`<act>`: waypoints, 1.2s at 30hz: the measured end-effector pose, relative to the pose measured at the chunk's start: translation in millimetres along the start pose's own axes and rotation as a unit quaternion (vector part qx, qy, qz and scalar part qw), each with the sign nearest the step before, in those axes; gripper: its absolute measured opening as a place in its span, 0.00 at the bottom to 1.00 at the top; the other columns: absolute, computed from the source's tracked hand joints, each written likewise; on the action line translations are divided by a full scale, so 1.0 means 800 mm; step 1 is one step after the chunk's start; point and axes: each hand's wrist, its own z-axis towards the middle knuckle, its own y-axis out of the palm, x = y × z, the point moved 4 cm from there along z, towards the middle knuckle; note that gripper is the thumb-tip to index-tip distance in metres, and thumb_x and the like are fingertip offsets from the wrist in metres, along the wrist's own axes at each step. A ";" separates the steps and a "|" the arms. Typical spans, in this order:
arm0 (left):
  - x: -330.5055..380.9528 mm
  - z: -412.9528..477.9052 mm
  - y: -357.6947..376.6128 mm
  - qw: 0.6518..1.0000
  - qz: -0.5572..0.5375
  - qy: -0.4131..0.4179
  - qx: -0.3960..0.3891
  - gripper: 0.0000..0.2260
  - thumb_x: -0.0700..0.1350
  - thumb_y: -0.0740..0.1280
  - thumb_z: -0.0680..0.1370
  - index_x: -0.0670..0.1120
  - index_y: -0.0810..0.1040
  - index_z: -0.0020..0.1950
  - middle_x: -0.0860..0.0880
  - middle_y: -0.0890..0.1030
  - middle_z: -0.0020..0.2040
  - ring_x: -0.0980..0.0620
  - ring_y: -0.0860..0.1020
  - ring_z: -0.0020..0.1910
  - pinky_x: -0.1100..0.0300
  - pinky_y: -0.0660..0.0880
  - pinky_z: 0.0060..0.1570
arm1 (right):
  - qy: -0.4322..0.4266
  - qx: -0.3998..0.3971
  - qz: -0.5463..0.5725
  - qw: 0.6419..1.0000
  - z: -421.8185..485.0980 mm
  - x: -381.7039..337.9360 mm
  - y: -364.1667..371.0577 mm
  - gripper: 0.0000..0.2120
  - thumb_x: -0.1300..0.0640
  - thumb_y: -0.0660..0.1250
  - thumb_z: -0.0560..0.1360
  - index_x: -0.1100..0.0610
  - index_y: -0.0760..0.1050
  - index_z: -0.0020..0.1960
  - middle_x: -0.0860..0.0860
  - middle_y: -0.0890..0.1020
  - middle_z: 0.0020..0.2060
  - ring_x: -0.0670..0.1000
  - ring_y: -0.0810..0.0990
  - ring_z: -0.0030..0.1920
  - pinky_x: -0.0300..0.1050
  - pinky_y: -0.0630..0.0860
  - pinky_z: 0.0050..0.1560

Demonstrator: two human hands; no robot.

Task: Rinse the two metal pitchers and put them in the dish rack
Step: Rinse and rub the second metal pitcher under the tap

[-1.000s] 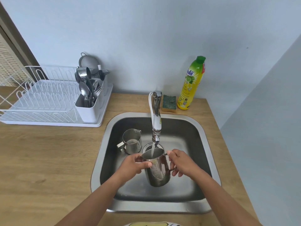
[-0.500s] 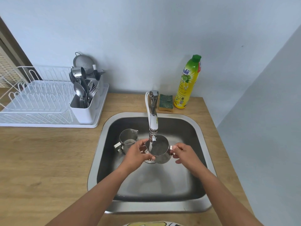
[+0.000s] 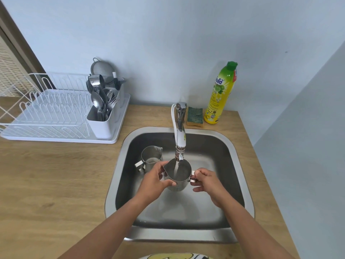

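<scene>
A metal pitcher is held upright over the steel sink, right under the tap, and a stream of water runs into its open top. My left hand grips its body on the spout side. My right hand pinches its handle. The second metal pitcher stands upright on the sink floor at the back left, just behind my left hand. The white dish rack sits on the counter to the left of the sink.
A white cutlery holder full of spoons and forks stands at the rack's right end. A green sponge and a yellow dish soap bottle stand behind the sink. The wooden counter surrounds the sink.
The pitcher went from tilted toward me low in the sink to upright and higher under the tap. My right hand now pinches the handle, and water runs into the pitcher's mouth.
</scene>
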 end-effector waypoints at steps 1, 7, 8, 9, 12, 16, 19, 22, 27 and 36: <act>-0.001 0.001 -0.002 1.000 0.007 -0.004 -0.004 0.29 0.37 0.79 0.66 0.63 0.74 0.58 0.60 0.81 0.58 0.61 0.77 0.61 0.58 0.70 0.68 | 0.002 -0.007 0.002 1.000 0.000 0.001 0.002 0.12 0.58 0.58 0.83 0.57 0.75 0.43 0.54 0.82 0.45 0.56 0.80 0.45 0.49 0.80 0.43; -0.012 0.006 -0.002 0.999 0.021 -0.024 -0.019 0.27 0.38 0.79 0.66 0.61 0.73 0.56 0.59 0.82 0.55 0.63 0.78 0.58 0.60 0.70 0.65 | 0.017 -0.008 -0.013 1.000 0.004 0.003 0.002 0.11 0.58 0.58 0.83 0.58 0.76 0.45 0.56 0.82 0.47 0.56 0.79 0.42 0.48 0.80 0.40; -0.014 0.007 -0.002 0.999 0.017 -0.027 -0.020 0.27 0.38 0.79 0.67 0.59 0.74 0.57 0.59 0.82 0.55 0.62 0.78 0.58 0.60 0.70 0.64 | 0.017 -0.007 -0.023 1.000 0.004 0.004 0.003 0.11 0.57 0.58 0.83 0.58 0.76 0.46 0.56 0.82 0.47 0.56 0.79 0.42 0.48 0.80 0.40; -0.015 0.007 -0.003 0.999 0.016 -0.030 -0.020 0.27 0.38 0.79 0.67 0.58 0.74 0.59 0.59 0.82 0.55 0.62 0.78 0.58 0.61 0.70 0.63 | 0.018 -0.010 -0.031 0.999 0.004 0.005 0.004 0.11 0.57 0.58 0.83 0.58 0.76 0.46 0.55 0.82 0.48 0.56 0.80 0.42 0.48 0.80 0.40; -0.017 0.009 -0.007 0.999 0.012 -0.047 -0.023 0.25 0.40 0.79 0.68 0.55 0.74 0.60 0.58 0.84 0.51 0.61 0.79 0.55 0.64 0.71 0.57 | 0.013 -0.019 -0.055 0.998 0.001 0.003 0.006 0.11 0.55 0.58 0.83 0.59 0.76 0.49 0.55 0.83 0.46 0.55 0.82 0.40 0.48 0.80 0.38; -0.021 0.013 -0.007 0.996 -0.009 -0.082 -0.036 0.23 0.46 0.80 0.67 0.51 0.77 0.59 0.53 0.86 0.50 0.56 0.82 0.54 0.58 0.77 0.58 | 0.009 0.000 -0.086 0.996 -0.004 0.000 0.009 0.13 0.52 0.56 0.83 0.59 0.75 0.54 0.57 0.84 0.44 0.55 0.82 0.34 0.43 0.75 0.29; -0.019 0.014 -0.007 0.994 -0.035 -0.097 -0.031 0.21 0.48 0.79 0.69 0.48 0.78 0.59 0.52 0.86 0.51 0.57 0.82 0.50 0.64 0.77 0.48 | 0.010 0.029 -0.118 0.993 -0.001 0.001 0.011 0.14 0.48 0.57 0.82 0.57 0.75 0.54 0.57 0.85 0.40 0.55 0.82 0.29 0.40 0.72 0.24; -0.018 0.013 -0.005 0.989 -0.069 -0.132 -0.026 0.16 0.50 0.76 0.72 0.46 0.80 0.55 0.50 0.85 0.48 0.55 0.80 0.42 0.62 0.75 0.43 | 0.022 0.040 -0.155 0.987 0.001 0.001 0.012 0.14 0.46 0.56 0.82 0.55 0.73 0.53 0.55 0.86 0.34 0.55 0.82 0.26 0.39 0.70 0.22; -0.028 0.013 0.000 0.973 -0.089 -0.203 -0.068 0.18 0.55 0.73 0.74 0.42 0.80 0.53 0.48 0.83 0.41 0.50 0.79 0.38 0.54 0.80 0.40 | 0.057 0.020 -0.185 0.981 0.003 0.004 0.016 0.15 0.46 0.55 0.82 0.56 0.71 0.56 0.57 0.86 0.32 0.56 0.83 0.26 0.38 0.68 0.20; -0.045 0.007 -0.001 0.952 -0.047 -0.288 -0.090 0.22 0.65 0.64 0.76 0.47 0.79 0.53 0.44 0.82 0.48 0.46 0.82 0.44 0.58 0.80 0.33 | 0.098 -0.006 -0.202 0.974 0.006 0.009 0.023 0.18 0.46 0.56 0.82 0.60 0.76 0.53 0.58 0.85 0.31 0.55 0.81 0.23 0.38 0.69 0.19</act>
